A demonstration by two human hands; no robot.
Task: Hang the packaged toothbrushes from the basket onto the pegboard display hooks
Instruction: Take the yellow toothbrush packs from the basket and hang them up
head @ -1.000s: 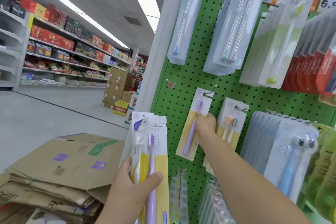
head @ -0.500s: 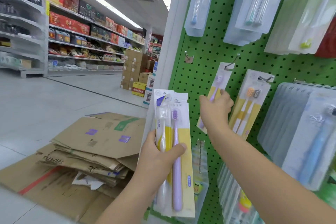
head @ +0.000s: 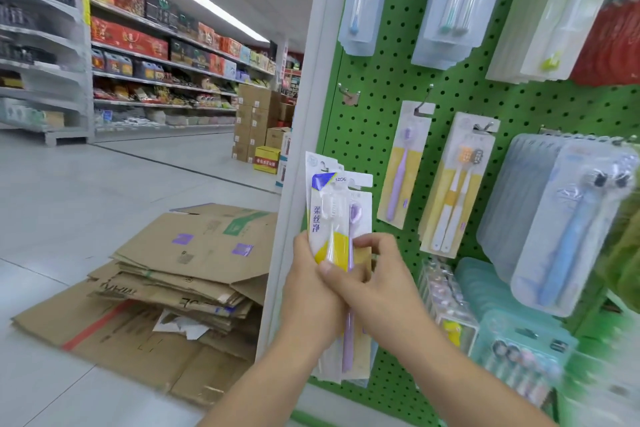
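Observation:
My left hand (head: 310, 282) grips a small stack of packaged toothbrushes (head: 334, 215) upright in front of the green pegboard (head: 374, 121). The front pack is white, blue and yellow with a clear brush; behind it sits a pack with a purple brush. My right hand (head: 372, 274) has come onto the stack, its fingers pinching the packs' right edge and its thumb across the front. A purple toothbrush pack (head: 403, 163) hangs on a hook (head: 424, 99) up and right of my hands. A bare hook (head: 348, 94) sticks out left of it. The basket is out of view.
An orange and grey double-brush pack (head: 457, 184) hangs beside the purple one, with thick rows of clear and blue packs (head: 561, 211) further right and above. Flattened cardboard boxes (head: 180, 274) lie on the floor at left. A white upright post (head: 301, 149) edges the pegboard.
My right hand left the hung purple pack and dropped down-left onto the stack in my left hand. The view swung lower along the pegboard.

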